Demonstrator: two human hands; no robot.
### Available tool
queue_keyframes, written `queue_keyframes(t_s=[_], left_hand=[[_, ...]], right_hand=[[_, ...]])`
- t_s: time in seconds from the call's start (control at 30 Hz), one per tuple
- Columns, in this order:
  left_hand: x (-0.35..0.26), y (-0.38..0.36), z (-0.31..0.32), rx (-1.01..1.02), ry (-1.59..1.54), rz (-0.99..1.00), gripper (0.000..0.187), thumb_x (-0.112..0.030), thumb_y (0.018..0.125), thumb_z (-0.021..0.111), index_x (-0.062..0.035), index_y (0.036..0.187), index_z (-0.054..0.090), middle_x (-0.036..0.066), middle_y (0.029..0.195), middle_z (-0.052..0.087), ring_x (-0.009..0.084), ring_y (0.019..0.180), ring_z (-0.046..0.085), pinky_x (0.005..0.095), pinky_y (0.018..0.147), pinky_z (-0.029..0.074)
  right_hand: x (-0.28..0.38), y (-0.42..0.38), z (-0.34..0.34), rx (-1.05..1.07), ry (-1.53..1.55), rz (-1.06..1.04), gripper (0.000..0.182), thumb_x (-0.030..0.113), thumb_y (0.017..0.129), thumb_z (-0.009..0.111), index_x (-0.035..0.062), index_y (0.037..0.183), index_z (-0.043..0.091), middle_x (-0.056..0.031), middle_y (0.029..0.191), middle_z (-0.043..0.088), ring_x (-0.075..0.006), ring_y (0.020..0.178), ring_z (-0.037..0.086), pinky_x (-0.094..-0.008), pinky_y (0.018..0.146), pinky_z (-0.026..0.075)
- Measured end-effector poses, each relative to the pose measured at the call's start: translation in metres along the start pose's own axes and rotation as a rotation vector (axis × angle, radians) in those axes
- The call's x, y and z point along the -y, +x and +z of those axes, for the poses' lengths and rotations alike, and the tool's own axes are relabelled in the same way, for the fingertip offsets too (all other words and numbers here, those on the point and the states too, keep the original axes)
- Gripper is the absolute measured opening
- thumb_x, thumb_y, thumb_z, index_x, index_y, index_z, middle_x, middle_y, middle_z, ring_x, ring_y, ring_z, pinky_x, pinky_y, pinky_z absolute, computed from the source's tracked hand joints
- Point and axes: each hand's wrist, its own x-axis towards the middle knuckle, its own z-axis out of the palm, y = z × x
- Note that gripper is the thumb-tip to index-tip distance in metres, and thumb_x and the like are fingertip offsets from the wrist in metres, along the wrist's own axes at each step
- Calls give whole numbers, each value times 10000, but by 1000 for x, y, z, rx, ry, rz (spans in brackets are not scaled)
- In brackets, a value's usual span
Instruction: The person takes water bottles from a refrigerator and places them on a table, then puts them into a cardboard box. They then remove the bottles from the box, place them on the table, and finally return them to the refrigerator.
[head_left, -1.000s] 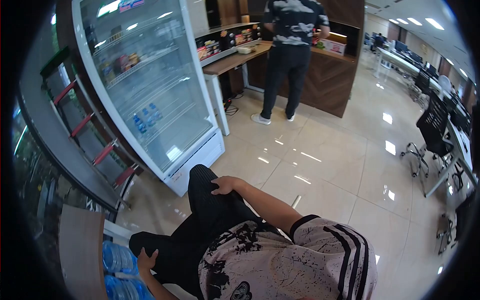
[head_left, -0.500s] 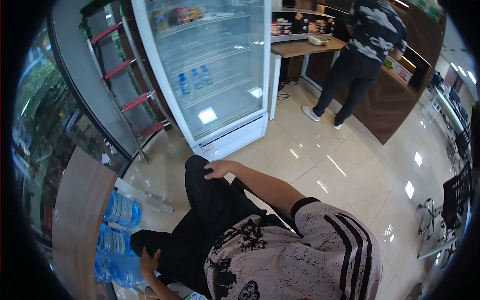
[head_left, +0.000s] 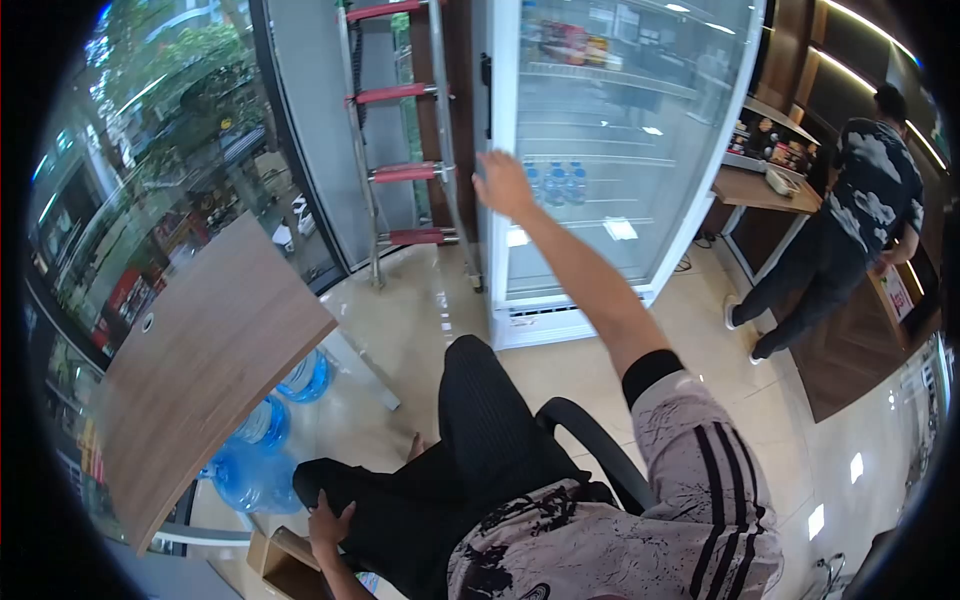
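Note:
My right arm is stretched forward, and my right hand (head_left: 503,185) is raised with its fingers apart and nothing in them. In view it overlaps the left frame of a white glass-door fridge (head_left: 505,265), below the dark handle (head_left: 487,95). Small bottles of water (head_left: 565,185) stand on a shelf behind the glass, with colourful packets (head_left: 570,45) higher up. My left hand (head_left: 328,525) rests on the knee of my black trousers (head_left: 390,490), thumb and fingers spread, holding nothing.
A wooden table (head_left: 215,350) stands at left, with large blue water jugs (head_left: 255,475) beneath it and a cardboard box (head_left: 270,565) nearby. A ladder (head_left: 405,172) leans beside the fridge. At right, a person (head_left: 850,220) stands by a wooden counter (head_left: 840,360).
My right hand has left my knee and risen forward toward the fridge's left side. The view has swung left, so the fridge and person appear farther right. My left hand stays on my knee.

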Motion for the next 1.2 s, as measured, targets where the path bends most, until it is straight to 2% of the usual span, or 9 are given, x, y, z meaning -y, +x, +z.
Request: queue_keyframes(t_s=[0.13, 0.2, 0.23, 0.33, 0.43, 0.57, 0.83, 1.07, 1.2], left_hand=[[1, -5, 3, -6, -35, -35, 874, -540, 701, 655, -61, 1350, 320, 382, 1175, 443, 477, 1089, 474, 471, 903, 420], [5, -1, 13, -50, -22, -13, 881, -567, 700, 641, -88, 1360, 308, 404, 1166, 429, 473, 1062, 496, 474, 879, 436], [11, 2, 18, -74, -24, 2, 882, -577, 702, 632, -97, 1363, 302, 411, 1157, 430, 470, 1041, 511, 472, 862, 448], [-1, -6, 4, 14, -21, -62, 874, -607, 719, 590, -101, 1368, 294, 412, 1194, 398, 472, 991, 542, 465, 816, 476], [11, -4, 12, 20, -26, -63, 873, -628, 725, 567, -101, 1368, 298, 413, 1206, 385, 479, 978, 546, 464, 810, 479], [11, -11, 1, 103, -75, -46, 882, -650, 741, 534, -100, 1382, 279, 395, 1239, 370, 475, 1055, 502, 462, 905, 417], [23, -19, 13, 124, -62, -46, 915, -669, 726, 530, -84, 1381, 273, 429, 1274, 283, 486, 1031, 518, 447, 868, 459], [36, -33, 19, 79, -98, -95, 908, -667, 725, 535, -94, 1380, 279, 418, 1257, 324, 472, 1043, 518, 446, 877, 452], [38, -45, 20, 65, -103, -135, 886, -657, 727, 540, -95, 1370, 304, 405, 1262, 333, 461, 1034, 529, 442, 874, 455]], right_hand=[[-12, 63, -11, -81, -300, -586, 151, 206, 677, 567, 66, 643, 614, -109, 738, 568, -281, 834, 537, -421, 741, 423], [-2, 90, -33, -55, -296, -546, 151, 171, 708, 539, 60, 649, 622, -148, 774, 599, -304, 826, 560, -418, 776, 424], [-18, 106, -23, 120, -525, -472, 146, 147, 719, 529, 48, 670, 625, -165, 804, 611, -306, 844, 565, -431, 797, 421], [-23, 126, -24, 319, -860, -452, 149, 156, 745, 519, 88, 717, 649, -106, 802, 613, -241, 890, 554, -383, 925, 340], [-9, 122, -29, 405, -854, -382, 184, 189, 746, 532, 70, 760, 672, -122, 858, 629, -248, 965, 544, -393, 991, 292], [-12, 127, -8, 429, -907, -260, 204, 195, 755, 551, 45, 824, 670, -140, 905, 641, -277, 1021, 536, -393, 989, 291], [-8, 125, -2, 401, -1015, -190, 192, 155, 812, 505, 105, 872, 681, -78, 907, 652, -223, 1016, 544, -355, 972, 276], [-7, 124, -8, 399, -947, -223, 201, 167, 799, 517, 85, 882, 681, -99, 942, 645, -237, 1034, 532, -345, 950, 288], [10, 125, -26, 462, -818, -172, 276, 290, 781, 586, 50, 892, 665, -135, 972, 633, -271, 1072, 508, -369, 988, 274]])
